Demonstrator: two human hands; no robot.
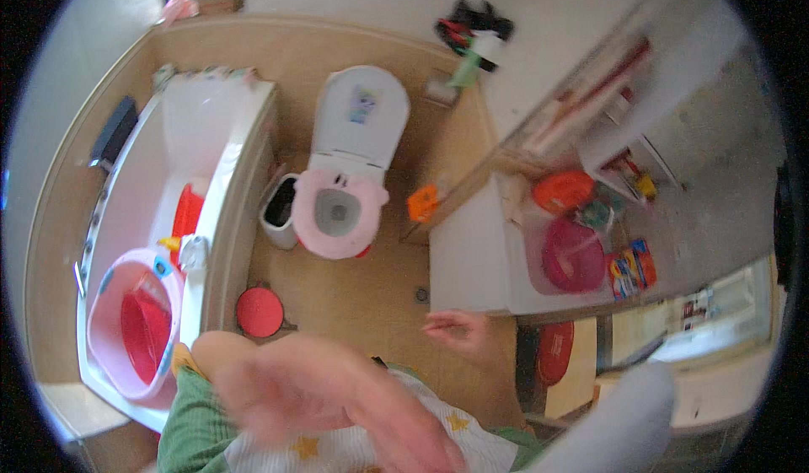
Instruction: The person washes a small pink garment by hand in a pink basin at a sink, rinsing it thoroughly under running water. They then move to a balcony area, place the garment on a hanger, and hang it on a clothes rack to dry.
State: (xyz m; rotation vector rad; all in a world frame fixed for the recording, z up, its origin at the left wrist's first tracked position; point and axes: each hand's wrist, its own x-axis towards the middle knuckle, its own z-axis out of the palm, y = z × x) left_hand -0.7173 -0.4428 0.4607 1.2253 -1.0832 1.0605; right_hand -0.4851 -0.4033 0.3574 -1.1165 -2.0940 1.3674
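Note:
My left hand (pixel 278 391) is large and blurred, close in front of the star-patterned white top (pixel 404 444). It comes from a green sleeve (pixel 196 410) with a yellow cuff, and a long finger stretches down to the right, apart from the rest. Nothing shows in it. Farther off, my right hand (pixel 460 332) hangs above the tan floor (pixel 354 296) by the corner of a white counter (pixel 468 258). Its fingers point left and look bunched, but blur hides whether they grip anything. A pale, smooth blurred shape (pixel 613 422) fills the lower right; what it is remains unclear.
A toilet (pixel 338 248) with raised lid and pink seat cover stands ahead, beside a white bin (pixel 278 233). A red-topped stool (pixel 260 312) sits near the bathtub (pixel 221 163), which holds a pink tub (pixel 104 321). A magenta basin (pixel 572 255) lies in the sink.

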